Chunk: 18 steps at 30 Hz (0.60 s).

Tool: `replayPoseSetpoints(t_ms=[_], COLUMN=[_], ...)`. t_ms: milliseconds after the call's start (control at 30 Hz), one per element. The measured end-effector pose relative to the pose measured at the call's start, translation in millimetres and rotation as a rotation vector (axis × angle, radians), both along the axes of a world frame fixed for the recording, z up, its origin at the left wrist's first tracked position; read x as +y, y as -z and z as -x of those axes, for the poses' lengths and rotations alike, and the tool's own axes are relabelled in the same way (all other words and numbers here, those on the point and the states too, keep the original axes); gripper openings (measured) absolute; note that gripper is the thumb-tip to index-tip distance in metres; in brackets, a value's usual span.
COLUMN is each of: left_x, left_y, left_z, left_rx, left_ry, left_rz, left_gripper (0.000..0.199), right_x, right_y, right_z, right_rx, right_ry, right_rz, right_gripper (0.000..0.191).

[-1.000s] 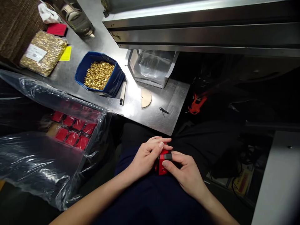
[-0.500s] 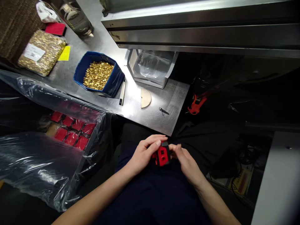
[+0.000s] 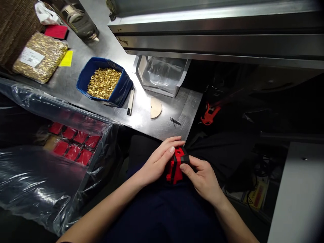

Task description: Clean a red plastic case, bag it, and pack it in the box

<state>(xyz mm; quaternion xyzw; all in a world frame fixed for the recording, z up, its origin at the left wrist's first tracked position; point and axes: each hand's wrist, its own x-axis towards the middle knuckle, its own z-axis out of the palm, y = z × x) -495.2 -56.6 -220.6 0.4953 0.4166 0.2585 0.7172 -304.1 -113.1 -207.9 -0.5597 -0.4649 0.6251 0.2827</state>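
Above my lap, between both hands, is a red and black plastic part with holes in its red face. My left hand is closed around its left and far side, the thumb lying on top. At the near right, my right hand pinches the part's black edge between thumb and fingers. Some of the fingers and the underside of the part are hidden. Just beyond my hands, on the steel table, lie nail clippers and a pale half-round disc.
A blue bin of small brass pieces stands on the table beside a white-handled tool. Behind is a grey bin with clear bags. A plastic-lined crate of red parts sits left. A metal frame overhangs the table.
The red and black part has turned in my hands, showing a different side. My right hand's thumb and fingers have closed on its black edge.
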Motion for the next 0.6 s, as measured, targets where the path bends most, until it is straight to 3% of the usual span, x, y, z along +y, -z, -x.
replayPoseSetpoints(t_ms=[167, 267, 367, 467, 500, 600], left_x=[-3.8, -4.6, -4.9, -8.6, -10.8, -17.2], left_y=[1.2, 7.1, 14.8, 19.7, 20.3, 19.0], left_z=[-3.8, -10.0, -13.2, -9.7, -7.6, -1.5], left_rx=[-0.065, -0.077, -0.030, 0.023, 0.031, 0.043], left_ry=[0.060, -0.016, -0.100, -0.061, -0.022, 0.094], left_rz=[-0.060, 0.030, 0.192, 0.158, 0.106, 0.003], left_gripper=[0.033, 0.032, 0.044, 0.050, 0.057, 0.106], right_x=[1.1, 2.0, 0.6, -2.4, -2.9, -2.4], right_y=[-1.6, 3.1, 11.1, 18.9, 20.6, 22.2], right_z=[0.0, 0.9, 2.5, 3.3, 3.1, 1.4], right_rx=[-0.035, -0.004, 0.129, 0.168, 0.190, 0.314], right_ry=[0.030, 0.033, -0.003, 0.095, 0.162, 0.284], right_rz=[0.065, 0.110, 0.175, 0.275, 0.300, 0.337], right_gripper=[0.029, 0.034, 0.034, 0.036, 0.038, 0.038])
